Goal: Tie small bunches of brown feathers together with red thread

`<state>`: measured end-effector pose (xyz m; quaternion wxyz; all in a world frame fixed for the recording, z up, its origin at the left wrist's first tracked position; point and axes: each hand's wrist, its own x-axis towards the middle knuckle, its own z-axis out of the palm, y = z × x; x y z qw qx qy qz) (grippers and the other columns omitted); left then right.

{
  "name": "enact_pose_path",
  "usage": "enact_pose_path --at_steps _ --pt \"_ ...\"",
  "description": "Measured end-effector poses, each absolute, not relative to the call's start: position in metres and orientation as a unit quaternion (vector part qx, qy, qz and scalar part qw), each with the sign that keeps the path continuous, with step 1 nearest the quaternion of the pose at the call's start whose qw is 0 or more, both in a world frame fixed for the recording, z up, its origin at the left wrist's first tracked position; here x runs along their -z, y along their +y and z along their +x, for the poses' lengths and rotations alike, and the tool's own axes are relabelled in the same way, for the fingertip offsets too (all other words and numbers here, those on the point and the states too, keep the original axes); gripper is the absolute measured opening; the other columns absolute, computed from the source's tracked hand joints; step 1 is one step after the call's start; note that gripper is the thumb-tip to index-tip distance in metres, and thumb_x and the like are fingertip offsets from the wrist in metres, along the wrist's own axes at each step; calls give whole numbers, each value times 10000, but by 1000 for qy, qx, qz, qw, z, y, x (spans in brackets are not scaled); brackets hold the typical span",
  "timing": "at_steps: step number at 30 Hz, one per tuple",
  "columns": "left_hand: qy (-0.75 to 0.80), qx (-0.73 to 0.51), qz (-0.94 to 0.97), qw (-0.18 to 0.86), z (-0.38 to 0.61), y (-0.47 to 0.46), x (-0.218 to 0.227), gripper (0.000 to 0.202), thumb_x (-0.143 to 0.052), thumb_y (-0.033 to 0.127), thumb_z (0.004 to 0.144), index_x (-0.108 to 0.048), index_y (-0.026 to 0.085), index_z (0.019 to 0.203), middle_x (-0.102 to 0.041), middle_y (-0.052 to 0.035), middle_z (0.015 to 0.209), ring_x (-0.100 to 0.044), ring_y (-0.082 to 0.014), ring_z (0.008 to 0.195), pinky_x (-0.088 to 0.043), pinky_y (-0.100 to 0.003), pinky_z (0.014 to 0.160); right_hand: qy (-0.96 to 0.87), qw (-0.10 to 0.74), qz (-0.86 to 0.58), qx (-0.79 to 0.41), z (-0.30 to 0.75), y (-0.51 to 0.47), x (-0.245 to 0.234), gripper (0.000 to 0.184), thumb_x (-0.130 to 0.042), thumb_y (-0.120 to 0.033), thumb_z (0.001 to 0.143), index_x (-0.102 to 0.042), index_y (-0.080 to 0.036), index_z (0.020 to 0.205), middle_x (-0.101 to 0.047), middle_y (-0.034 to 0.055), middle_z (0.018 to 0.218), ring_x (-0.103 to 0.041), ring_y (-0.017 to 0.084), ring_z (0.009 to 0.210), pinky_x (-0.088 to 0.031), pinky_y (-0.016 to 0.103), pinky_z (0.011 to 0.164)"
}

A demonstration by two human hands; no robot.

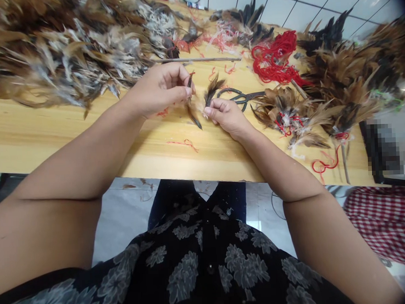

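Between the thumb and fingers of my left hand point(169, 87) is a slim dark feather point(193, 116), its glossy tip pointing down toward the table. My right hand point(228, 117) pinches a small tuft of brown feathers point(214, 90) by its pale, fluffy base, with the dark tips fanned upward. The two hands are close together but apart, above the wooden table point(149, 151). Just beyond my right hand lies a pair of black scissors point(242, 97). A short bit of red string point(185, 144) rests on the wood below my hands.
Large heaps of loose feathers point(62, 55) cover the back left. A thin stick point(199, 60) lies behind my hands. Red yarn point(275, 56) is bunched at the back right, near tied feather bundles point(294, 113). A dark-framed object point(371, 150) stands at the right edge.
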<state>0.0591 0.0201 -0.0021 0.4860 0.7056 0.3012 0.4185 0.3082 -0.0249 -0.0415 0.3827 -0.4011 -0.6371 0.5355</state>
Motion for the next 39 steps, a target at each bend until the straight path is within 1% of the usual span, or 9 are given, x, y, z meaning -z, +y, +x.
enact_pose_path --at_steps 6,9,14,17,20,24,28,34,39 --pt "352 -540 595 480 63 31 6 544 -1123 499 694 -633 317 842 -726 -3 793 -544 -226 737 -429 -408 763 -644 389 -408 -517 310 -25 42 788 -933 -936 964 -582 -247 810 -504 -54 691 -409 119 707 -329 279 668" --pt "365 -557 530 525 60 25 -3 598 -1160 372 667 -602 302 870 -753 9 841 -586 -227 775 -461 -392 767 -619 423 -433 -501 310 -23 46 753 -904 -911 1011 -572 -257 841 -505 -56 710 -434 124 715 -379 274 682" --pt "386 -439 491 646 84 -10 -23 309 -783 -15 978 -625 240 901 -574 22 732 -375 -150 620 -324 -316 667 -603 477 -425 -478 309 -22 54 722 -830 -902 1077 -564 -265 865 -514 -47 759 -473 134 744 -456 286 728" --pt "437 -395 466 660 99 -26 -27 418 -512 -102 1154 -594 220 901 -466 34 736 -274 -146 615 -228 -310 659 -604 479 -442 -459 308 -23 55 689 -790 -871 1124 -564 -271 873 -510 -42 759 -490 147 759 -470 296 737" --pt "423 -465 478 614 98 -22 -19 416 -738 14 1211 -574 238 901 -455 40 765 -281 -153 642 -211 -327 645 -603 477 -465 -440 308 -26 55 663 -748 -853 1159 -564 -276 888 -502 -38 775 -492 155 772 -481 306 754" --pt "390 -502 514 576 83 -5 1 496 -1168 311 938 -680 241 892 -531 22 792 -353 -152 674 -215 -319 606 -610 476 -475 -419 307 -27 53 669 -714 -857 1172 -553 -279 878 -484 -34 782 -472 165 789 -467 318 768" --pt "390 -404 565 605 90 -9 12 397 -1152 331 927 -771 221 902 -560 16 801 -360 -136 658 -246 -300 578 -630 455 -484 -401 304 -27 53 698 -784 -875 1119 -532 -282 851 -487 -33 779 -469 174 811 -449 329 778" --pt "364 -446 573 584 103 -11 19 417 -1060 275 997 -665 265 864 -563 22 759 -647 -215 798 -534 -328 736 -658 414 -474 -414 303 -28 50 702 -803 -882 1098 -584 -261 854 -512 -32 785 -503 169 825 -424 332 796" --pt "372 -454 609 534 98 -6 21 389 -1073 351 982 -698 274 910 -559 25 762 -580 -216 775 -486 -362 758 -668 388 -469 -427 303 -31 45 662 -864 -823 1083 -633 -244 861 -534 -40 769 -503 160 810 -399 332 795"
